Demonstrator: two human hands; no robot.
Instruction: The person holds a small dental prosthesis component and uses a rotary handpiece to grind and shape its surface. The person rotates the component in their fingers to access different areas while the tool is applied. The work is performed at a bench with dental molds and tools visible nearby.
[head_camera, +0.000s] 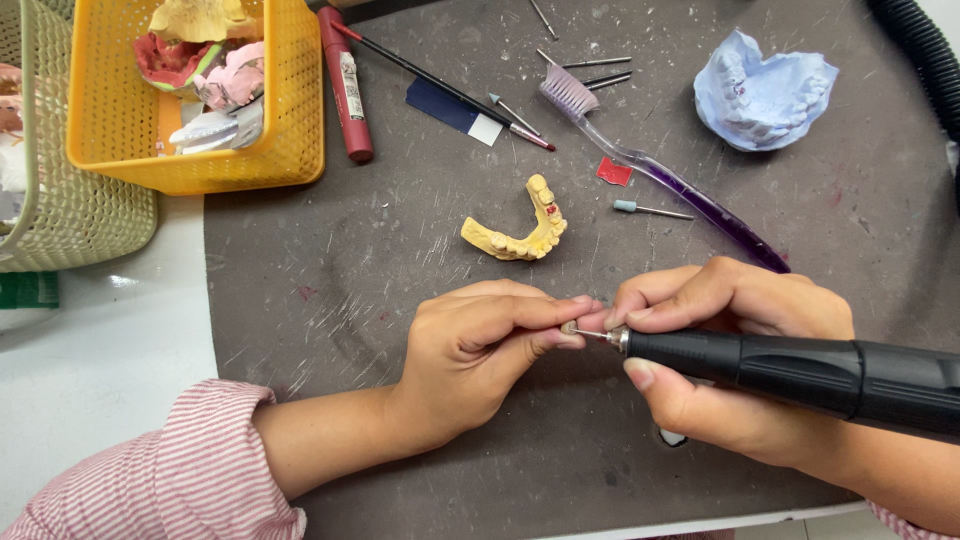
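Note:
My right hand (730, 345) grips a black rotary handpiece (800, 372) that points left, its thin metal bur (592, 335) at my left fingertips. My left hand (480, 355) pinches a tiny piece (569, 327) between thumb and forefinger, right against the bur tip; the piece is mostly hidden. Just beyond both hands a yellow dental arch model (520, 228) lies on the dark grey mat (400, 260), apart from both hands.
A purple toothbrush (650, 165), a blue-tipped bur (640, 209), loose burs, a thin brush (440, 85), a red marker (345, 85) and a blue plaster cast (765, 90) lie farther back. A yellow basket (290, 150) of casts and a green basket (60, 200) stand at the left.

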